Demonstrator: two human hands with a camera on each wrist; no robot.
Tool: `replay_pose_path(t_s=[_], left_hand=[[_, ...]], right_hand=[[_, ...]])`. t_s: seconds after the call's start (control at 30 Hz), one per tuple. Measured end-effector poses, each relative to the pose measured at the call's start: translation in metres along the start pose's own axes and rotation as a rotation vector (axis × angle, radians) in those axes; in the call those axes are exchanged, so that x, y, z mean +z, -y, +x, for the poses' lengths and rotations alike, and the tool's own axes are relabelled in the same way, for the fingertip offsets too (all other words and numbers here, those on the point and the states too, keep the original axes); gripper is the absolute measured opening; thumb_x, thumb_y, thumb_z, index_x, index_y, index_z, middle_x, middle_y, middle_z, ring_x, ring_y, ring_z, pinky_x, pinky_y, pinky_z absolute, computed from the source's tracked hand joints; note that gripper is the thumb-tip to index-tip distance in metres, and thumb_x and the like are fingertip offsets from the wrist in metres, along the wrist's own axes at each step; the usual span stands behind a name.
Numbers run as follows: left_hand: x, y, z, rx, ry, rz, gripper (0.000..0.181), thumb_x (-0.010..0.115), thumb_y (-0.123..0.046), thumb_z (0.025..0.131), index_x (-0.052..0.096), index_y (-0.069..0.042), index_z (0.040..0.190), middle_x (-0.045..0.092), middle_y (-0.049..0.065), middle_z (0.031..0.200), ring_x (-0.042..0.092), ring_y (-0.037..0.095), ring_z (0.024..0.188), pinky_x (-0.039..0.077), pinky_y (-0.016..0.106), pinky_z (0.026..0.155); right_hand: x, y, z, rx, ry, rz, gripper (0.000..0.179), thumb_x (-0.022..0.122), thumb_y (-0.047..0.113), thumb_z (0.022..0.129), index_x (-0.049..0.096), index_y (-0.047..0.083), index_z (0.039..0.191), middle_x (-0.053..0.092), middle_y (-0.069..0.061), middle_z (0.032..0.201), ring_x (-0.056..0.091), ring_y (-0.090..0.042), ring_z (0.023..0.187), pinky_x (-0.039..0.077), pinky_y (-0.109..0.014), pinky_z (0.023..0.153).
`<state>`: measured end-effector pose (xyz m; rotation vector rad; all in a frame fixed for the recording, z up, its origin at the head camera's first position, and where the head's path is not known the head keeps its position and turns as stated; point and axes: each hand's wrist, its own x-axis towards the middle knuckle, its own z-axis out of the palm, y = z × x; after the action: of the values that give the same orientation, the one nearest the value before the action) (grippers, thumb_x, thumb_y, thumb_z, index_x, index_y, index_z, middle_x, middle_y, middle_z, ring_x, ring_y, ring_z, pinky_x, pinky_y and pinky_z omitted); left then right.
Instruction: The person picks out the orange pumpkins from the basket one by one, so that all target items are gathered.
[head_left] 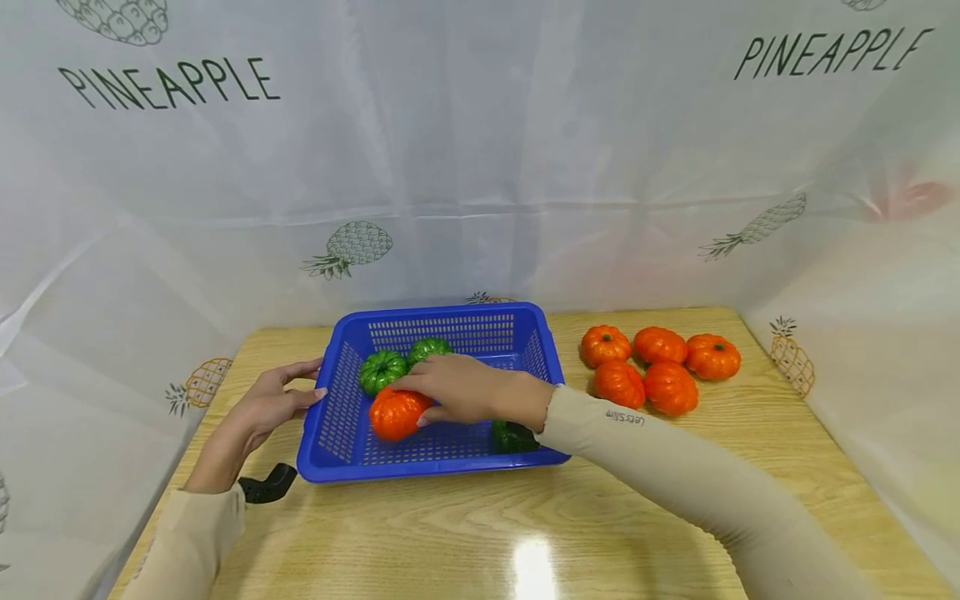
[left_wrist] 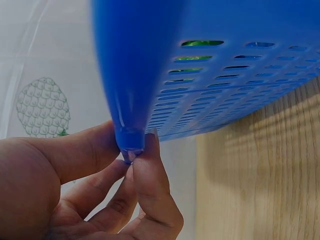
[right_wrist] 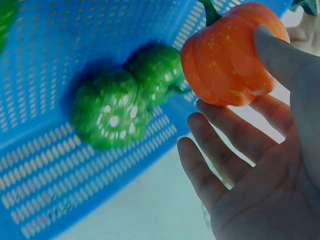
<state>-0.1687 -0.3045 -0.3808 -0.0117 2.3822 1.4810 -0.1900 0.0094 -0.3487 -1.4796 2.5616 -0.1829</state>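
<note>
A blue plastic basket (head_left: 442,468) with slotted walls stands on the table. My left hand (head_left: 264,406) pinches its left rim between thumb and fingers, as the left wrist view shows close up on the basket edge (left_wrist: 132,100). Over the basket's left part, my right hand (head_left: 459,388) holds a small orange pumpkin (head_left: 394,416), thumb on one side and fingers on the other. Two green pumpkins, one nearer (head_left: 382,372) and one behind it (head_left: 430,349), lie inside beside it. Another dark green piece (head_left: 513,437) is partly hidden under my right wrist.
Several orange pumpkins (head_left: 670,388) sit grouped on the wooden table (head_left: 420,533), right of the basket. A black angled object (head_left: 268,484) lies near my left wrist. A white curtain (head_left: 480,150) printed with pineapples hangs behind and along the sides.
</note>
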Motion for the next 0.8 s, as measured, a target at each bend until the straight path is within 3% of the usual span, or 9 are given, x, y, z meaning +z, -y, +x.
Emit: replay_pose_path(t_s=[0.6,0.8], left_hand=[[0.000,0.002,0.001,0.002,0.003,-0.017,0.068,0.055,-0.002,0.108,0.019,0.007,0.165,0.033,0.034,0.152,0.070,0.011,0.091,0.063,0.029,0.083],[0.000,0.003,0.001,0.007,0.002,-0.015,0.068,0.055,-0.002,0.108,0.020,0.008,0.165,0.034,0.034,0.151,0.071,0.011,0.091,0.063,0.029,0.084]], right_hand=[[-0.018,-0.029,-0.094,0.011,-0.248,-0.029,0.061,0.077,0.033,0.099,0.058,0.013,0.153,0.065,-0.009,0.143,0.058,-0.031,0.133,0.049,-0.052,0.114],[-0.017,-0.039,-0.124,0.032,-0.316,-0.040,0.061,0.078,0.034,0.097,0.059,0.012,0.151,0.067,-0.010,0.140,0.059,-0.032,0.130,0.053,-0.052,0.108]])
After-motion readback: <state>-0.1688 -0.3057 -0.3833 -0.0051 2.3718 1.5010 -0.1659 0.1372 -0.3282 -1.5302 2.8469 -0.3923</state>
